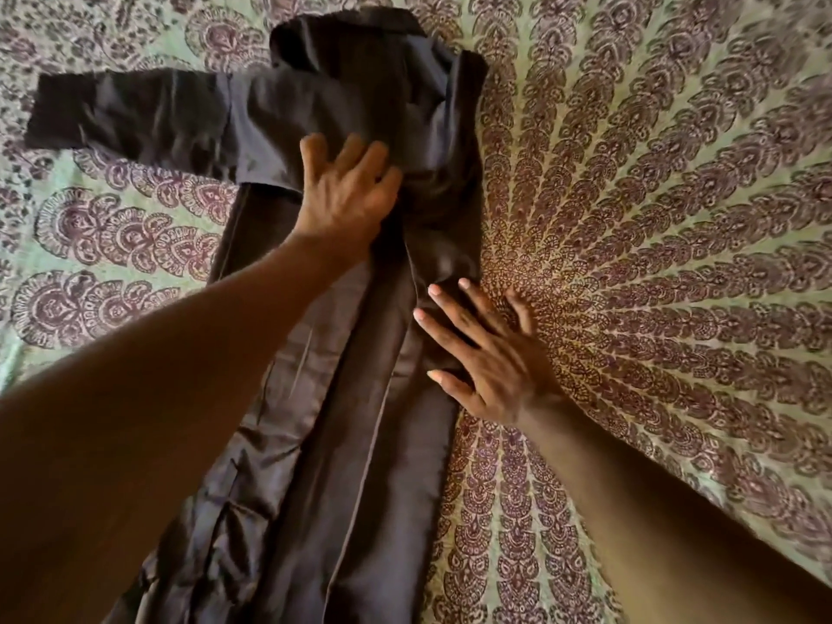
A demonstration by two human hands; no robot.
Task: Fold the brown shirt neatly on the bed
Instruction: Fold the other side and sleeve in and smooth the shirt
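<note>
The brown shirt [360,443] lies lengthwise on the bed, collar at the far end. Its right side is folded in over the body, leaving a straight right edge. Its left sleeve [130,114] stretches flat out to the left. My left hand [346,191] presses flat on the chest area with fingers spread. My right hand [486,353] rests flat with straight fingers on the folded right edge, partly on the bedsheet. Neither hand grips the cloth. My left forearm covers part of the shirt's lower left side.
The bed is covered by a green sheet with a purple radial print [653,263]. Bare sheet shows to the right of the shirt and to its left below the sleeve.
</note>
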